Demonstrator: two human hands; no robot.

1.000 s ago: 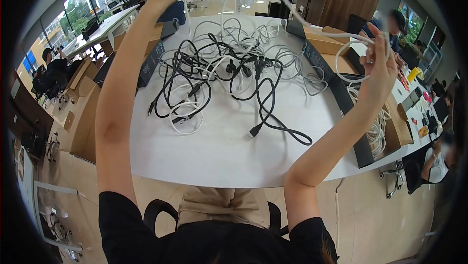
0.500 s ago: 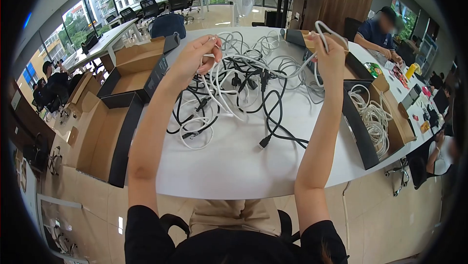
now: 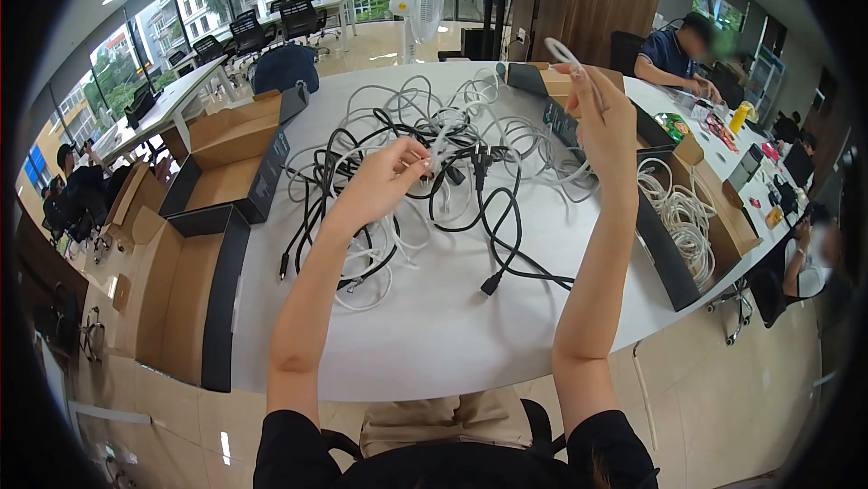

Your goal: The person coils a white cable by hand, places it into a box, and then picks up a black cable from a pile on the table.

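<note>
Cable, white, loops above the right hand, whose curled fingers pinch it to the right of the tangle, raised apparently so it clears those strands. Over the tangle's middle, the left hand pinches a pale strand between closed fingertips; whether both are one, I cannot tell.

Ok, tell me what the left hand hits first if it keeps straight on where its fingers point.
Past the white cable at its fingertips, the left hand would probably meet the cable tangle, towards the black power plug; its height above them is unclear.
</note>
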